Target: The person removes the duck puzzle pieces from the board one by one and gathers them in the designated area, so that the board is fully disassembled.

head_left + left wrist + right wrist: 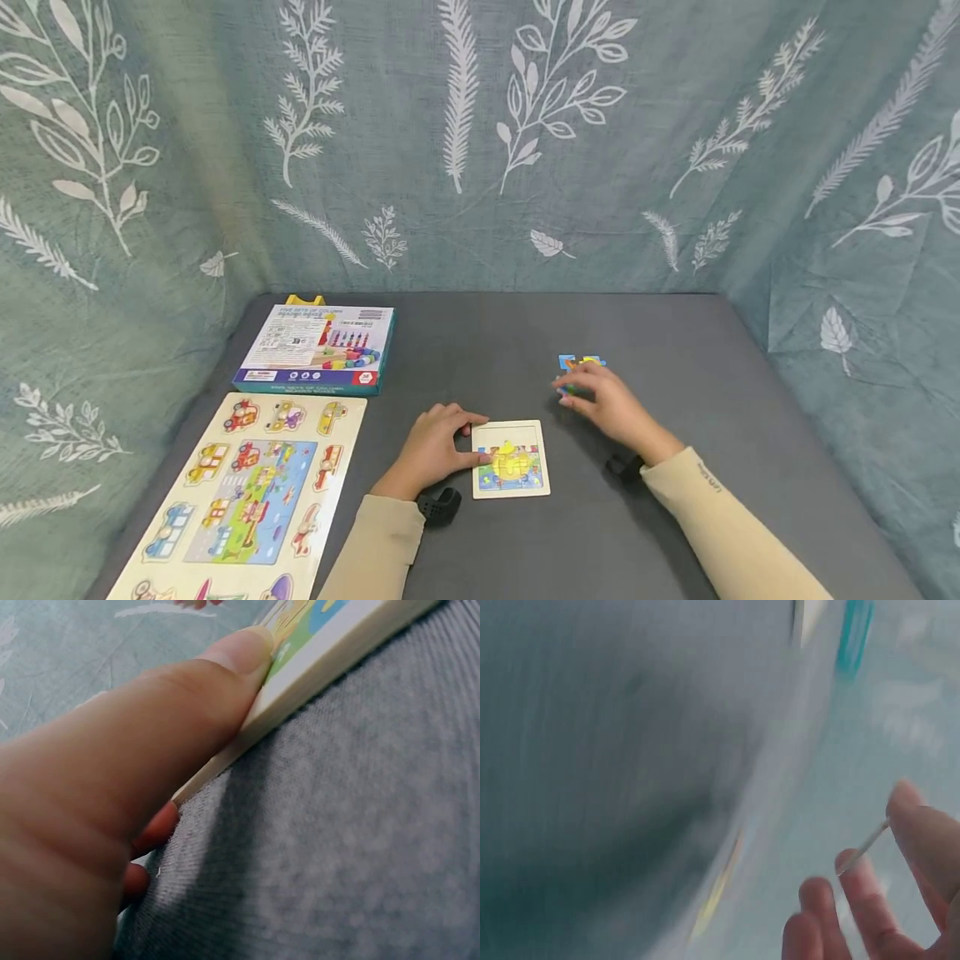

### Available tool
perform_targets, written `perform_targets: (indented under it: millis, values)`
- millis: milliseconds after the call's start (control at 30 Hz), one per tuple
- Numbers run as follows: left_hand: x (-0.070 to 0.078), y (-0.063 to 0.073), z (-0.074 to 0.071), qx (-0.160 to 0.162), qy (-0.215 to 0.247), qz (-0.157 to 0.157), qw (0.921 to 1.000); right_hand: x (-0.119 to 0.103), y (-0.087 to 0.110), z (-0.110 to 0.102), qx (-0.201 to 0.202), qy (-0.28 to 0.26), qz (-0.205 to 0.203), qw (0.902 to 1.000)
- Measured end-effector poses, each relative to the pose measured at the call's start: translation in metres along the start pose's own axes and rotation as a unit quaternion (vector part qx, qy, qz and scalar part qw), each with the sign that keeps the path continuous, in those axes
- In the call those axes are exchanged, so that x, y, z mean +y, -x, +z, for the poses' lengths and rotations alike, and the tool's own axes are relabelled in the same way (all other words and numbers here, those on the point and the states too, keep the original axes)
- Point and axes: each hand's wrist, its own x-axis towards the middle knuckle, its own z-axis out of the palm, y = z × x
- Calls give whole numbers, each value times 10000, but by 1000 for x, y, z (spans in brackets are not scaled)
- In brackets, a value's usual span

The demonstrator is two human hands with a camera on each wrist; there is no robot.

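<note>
A person's left hand [435,450] is holding a square wooden puzzle [512,463], its grip clamped on the left edge with the thumb on top, as the puzzle is lying on a dark gray counter [465,358]. The right hand [613,408] is pinching a thin puzzle piece [866,846] between thumb and finger near loose pieces [567,362]. A bead set box [313,348] and a vehicle puzzle board [251,500] are lying at left.
</note>
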Motion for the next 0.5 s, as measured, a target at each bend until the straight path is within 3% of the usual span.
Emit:
perform_targets:
  millis: [133, 233, 333, 500]
  values:
    - [-1, 2, 0, 67, 15, -13, 10000, 40, -10, -38, 167, 313, 1033, 9940]
    - [-2, 2, -1, 24, 19, -43, 10000, 66, -16, -54, -12, 620, 1681, 9838]
    - [-3, 3, 0, -5, 39, -45, 10000, 82, -18, -58, -200, 816, 1798, 9801]
    - [-3, 3, 0, -32, 71, -11, 10000, 90, -18, -54, -244, 1034, 1351, 9851]
